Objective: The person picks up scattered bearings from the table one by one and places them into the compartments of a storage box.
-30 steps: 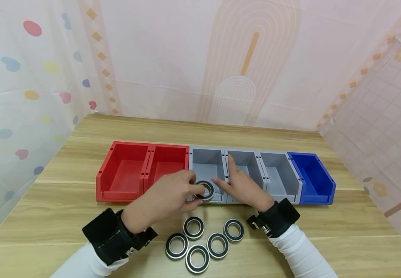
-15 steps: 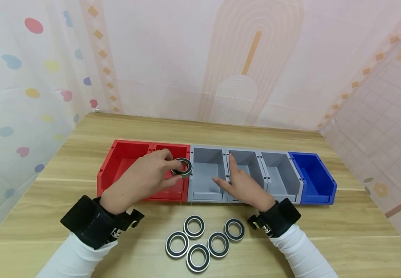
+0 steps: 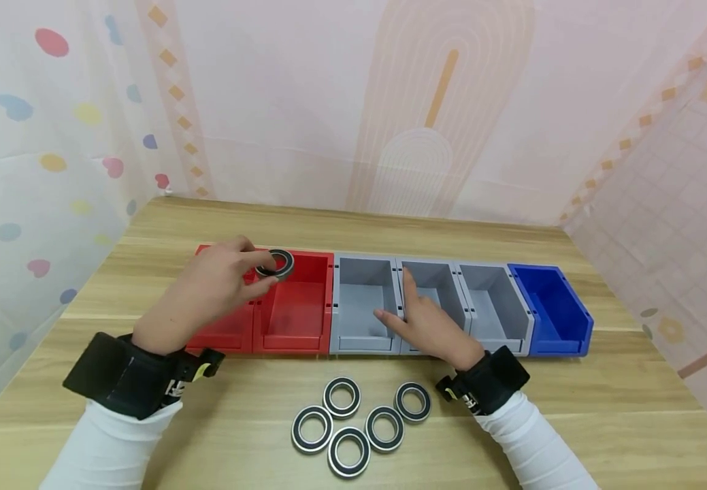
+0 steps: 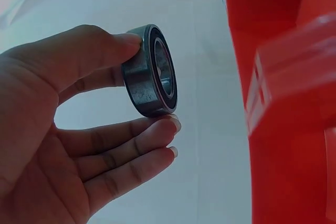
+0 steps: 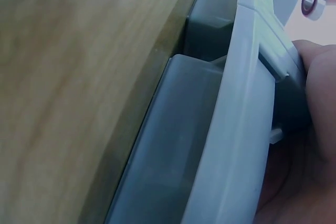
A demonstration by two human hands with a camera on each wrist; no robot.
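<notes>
Your left hand [image 3: 206,289] hides much of the left red bin [image 3: 221,327] and pinches a bearing [image 3: 274,263] above the red bins. Your right hand [image 3: 429,327] lies flat, fingers straight, on the grey bins [image 3: 365,303]; its wrist view is mostly blocked.

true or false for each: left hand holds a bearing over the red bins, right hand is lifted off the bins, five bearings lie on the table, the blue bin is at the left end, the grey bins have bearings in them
1. The left hand pinches a bearing above the red bins. True.
2. The right hand is lifted clear of the bins. False: it rests on the grey bins, its forefinger along the wall between two of them.
3. Five bearings lie on the table in front of the bins. True.
4. The blue bin stands at the left end of the row. False: it is at the right end; the red ones are at the left.
5. The grey bins hold bearings. False: no bearing shows in the parts of them that are visible.
</notes>
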